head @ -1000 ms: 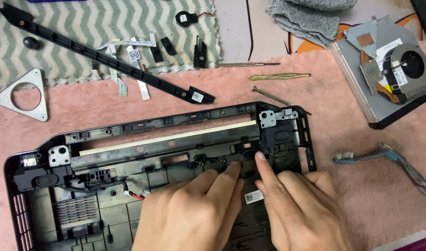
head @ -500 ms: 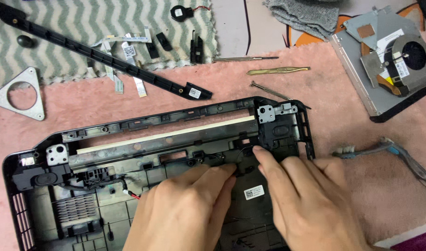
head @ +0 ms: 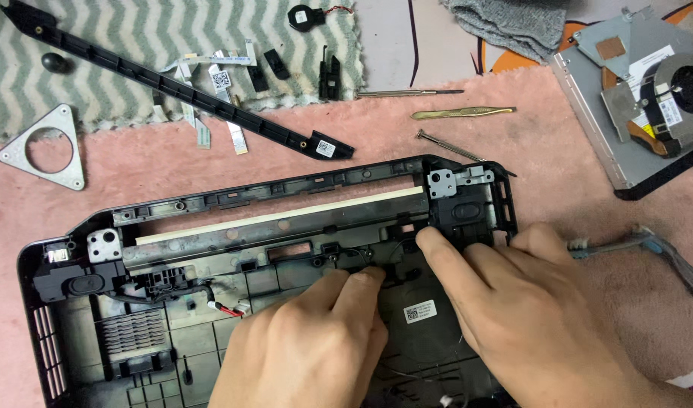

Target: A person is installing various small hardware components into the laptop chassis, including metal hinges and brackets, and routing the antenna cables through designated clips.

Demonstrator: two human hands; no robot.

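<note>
A black plastic laptop base shell (head: 233, 200) lies on a pink cloth, open side up. My left hand (head: 309, 347) rests inside it, fingertips pressing a thin black wire near the shell's middle. My right hand (head: 528, 310) lies over the shell's right part, forefinger tip touching the wire beside the black speaker box (head: 467, 208) at the right hinge corner. A second speaker (head: 74, 279) sits at the left corner, with a black and red cable (head: 218, 298) running from it. Whether the fingers pinch the wire is hidden.
A long black trim strip (head: 180, 94), ribbon cables (head: 210, 75) and small black parts lie on a zigzag mat at the back. A triangular metal bracket (head: 44, 147) sits left. Screwdrivers (head: 407, 94), brass tweezers (head: 464, 113) and a fan with heatsink (head: 649, 98) lie back right.
Both hands have slid slightly up and right along the wire; my right forefinger now sits closer to the right speaker box. The view shifted a little.
</note>
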